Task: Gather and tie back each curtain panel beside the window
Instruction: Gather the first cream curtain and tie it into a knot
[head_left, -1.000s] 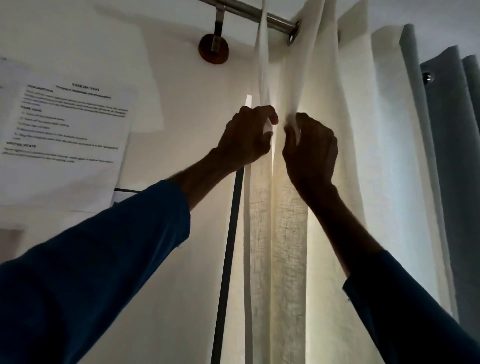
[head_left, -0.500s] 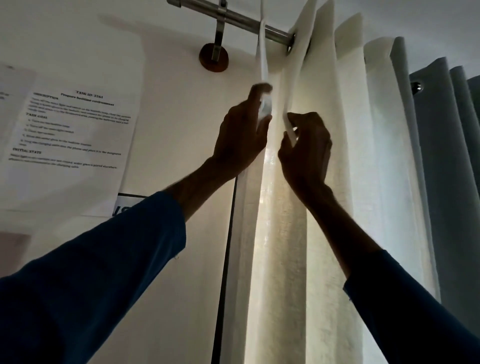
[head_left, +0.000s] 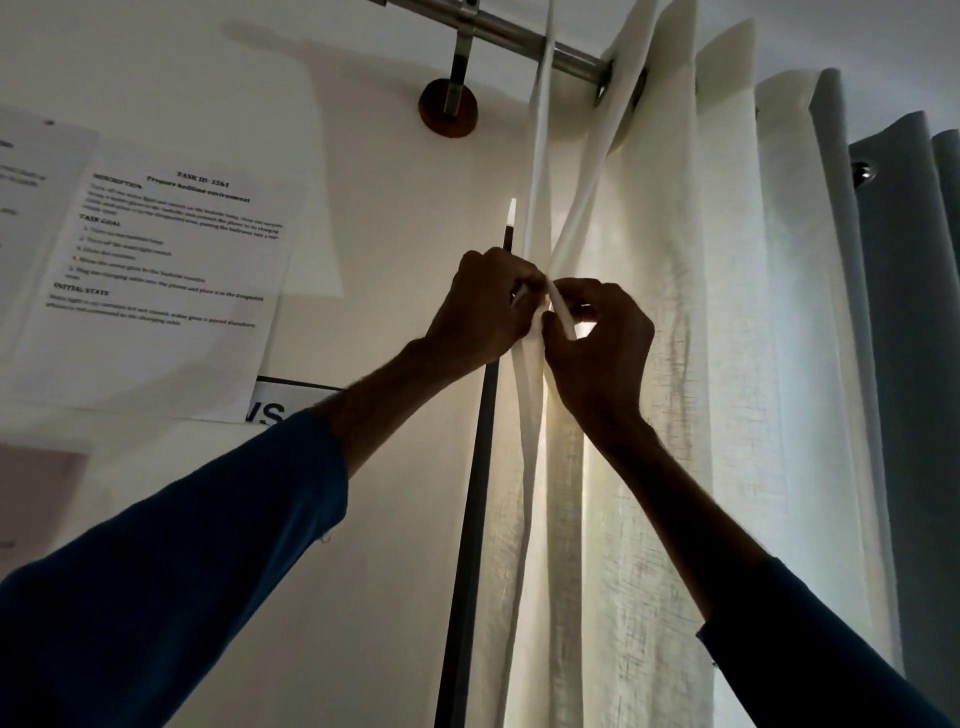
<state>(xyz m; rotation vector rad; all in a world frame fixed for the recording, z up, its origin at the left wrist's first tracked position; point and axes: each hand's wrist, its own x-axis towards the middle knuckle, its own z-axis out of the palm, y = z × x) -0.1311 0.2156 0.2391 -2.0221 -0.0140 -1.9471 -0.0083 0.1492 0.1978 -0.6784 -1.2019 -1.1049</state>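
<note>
Both hands dropped and closed in: left hand (head_left: 485, 306) and right hand (head_left: 597, 343) pinch the white tie strips (head_left: 563, 317) crossed together, knot likely starting.

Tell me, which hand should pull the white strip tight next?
Probably the right hand: its fingers already pinch the loose white strip where the two strips cross. The left hand is gripping the bunched cream curtain beside it.

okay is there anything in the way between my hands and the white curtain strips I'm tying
Nothing visible is in the way. Your left hand and right hand are both already pinching the white fabric strips where they cross, in front of the white curtain. The strips run straight up to the curtain rod unobstructed.
</note>
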